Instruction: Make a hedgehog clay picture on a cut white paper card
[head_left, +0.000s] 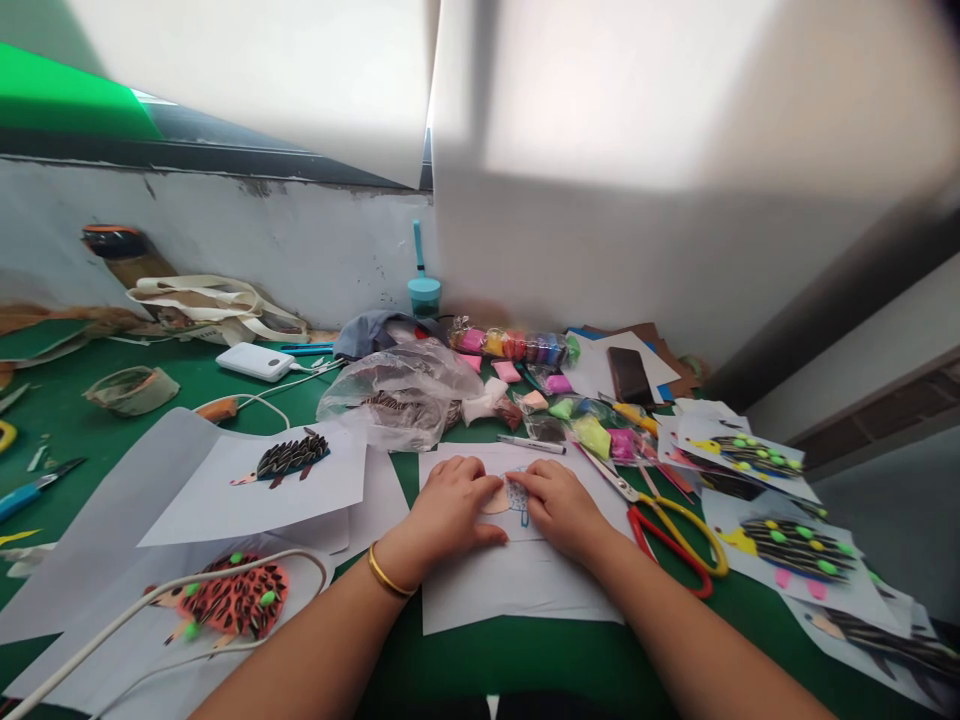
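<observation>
A sheet of white paper (465, 600) lies in front of me with a blue-outlined drawing (517, 492) on it. On the drawing's left part is a flat peach-coloured piece of modelling clay (496, 498). My left hand (454, 505), with a gold bangle at the wrist, rests on the paper, its fingertips at the clay and its thumb spread below. From the right, my right hand (561, 505) touches the drawing by the clay's right edge, index finger extended and the other fingers bent. Neither hand lifts anything. A pen (531, 444) lies just beyond the hands.
Scissors with red and yellow handles (675, 535) lie at the right. Finished hedgehog pictures (795, 550) are stacked beyond them; others (292, 458) lie at the left. A white cable (112, 625) crosses the left side. Clay packets (592, 437) and a plastic bag (405, 385) sit behind.
</observation>
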